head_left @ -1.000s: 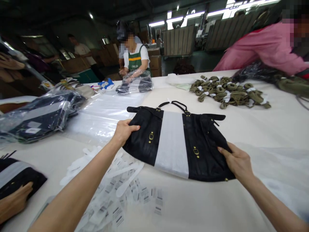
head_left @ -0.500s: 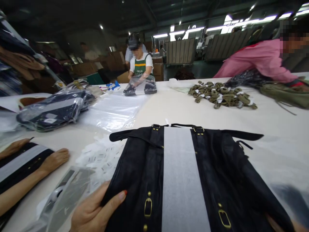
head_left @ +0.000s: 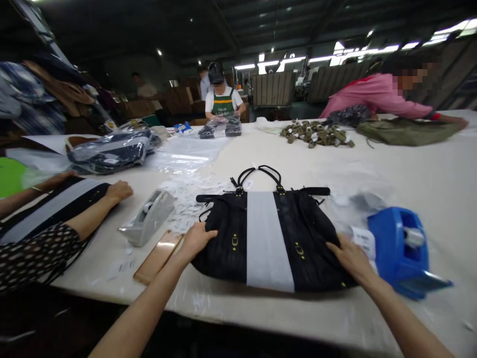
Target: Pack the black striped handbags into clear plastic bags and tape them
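1. The soft black leather-look handbag with brass-coloured buckles (head_left: 290, 233) is near the middle of the front edge of the cream worktop (head_left: 246, 159); whether its base touches, I cannot tell.
2. The fingers of the left hand (head_left: 197, 238) grip one side, those of the right hand (head_left: 350, 256) the other.
3. Done, it seems: a broad whitish paper-like band (head_left: 266, 243) crosses the bag's front. Any tape fastening is not discernible.
4. Apparently not done: it has no clear cover, unlike the plastic-wrapped dark bag (head_left: 115, 149) towards the far left corner.
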Motion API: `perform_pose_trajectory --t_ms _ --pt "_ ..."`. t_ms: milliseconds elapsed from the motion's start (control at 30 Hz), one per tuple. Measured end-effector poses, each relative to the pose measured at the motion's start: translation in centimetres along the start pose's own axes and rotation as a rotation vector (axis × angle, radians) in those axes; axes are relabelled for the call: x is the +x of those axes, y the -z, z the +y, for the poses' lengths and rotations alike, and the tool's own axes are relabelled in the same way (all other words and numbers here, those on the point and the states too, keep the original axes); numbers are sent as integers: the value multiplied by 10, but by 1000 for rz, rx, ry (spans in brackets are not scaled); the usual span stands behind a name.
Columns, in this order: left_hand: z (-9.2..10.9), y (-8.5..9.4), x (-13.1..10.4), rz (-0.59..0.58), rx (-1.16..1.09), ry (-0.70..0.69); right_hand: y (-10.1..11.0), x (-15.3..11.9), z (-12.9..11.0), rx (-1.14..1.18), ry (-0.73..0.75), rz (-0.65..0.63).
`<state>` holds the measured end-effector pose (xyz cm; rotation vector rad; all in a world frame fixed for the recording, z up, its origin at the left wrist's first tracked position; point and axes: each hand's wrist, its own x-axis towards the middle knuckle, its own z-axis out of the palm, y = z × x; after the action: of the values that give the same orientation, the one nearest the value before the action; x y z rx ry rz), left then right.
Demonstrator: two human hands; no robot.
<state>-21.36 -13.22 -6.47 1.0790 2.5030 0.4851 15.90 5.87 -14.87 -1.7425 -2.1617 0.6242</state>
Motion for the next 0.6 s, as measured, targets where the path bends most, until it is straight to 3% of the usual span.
perform_pose_trajectory --t_ms 100,333,433,600 --pt "-16 -13 -12 -1 207 25 3 -7 -8 -172 -22 -58" --pt "-38 -26 -29 31 243 -5 -1 -6 -5 -207 -15 -52" --pt "-34 -20 -12 66 237 -7 1 16 -10 -224 -7 -63" --pt "-7 -8 46 240 311 21 9 59 -35 -309 -60 -32"
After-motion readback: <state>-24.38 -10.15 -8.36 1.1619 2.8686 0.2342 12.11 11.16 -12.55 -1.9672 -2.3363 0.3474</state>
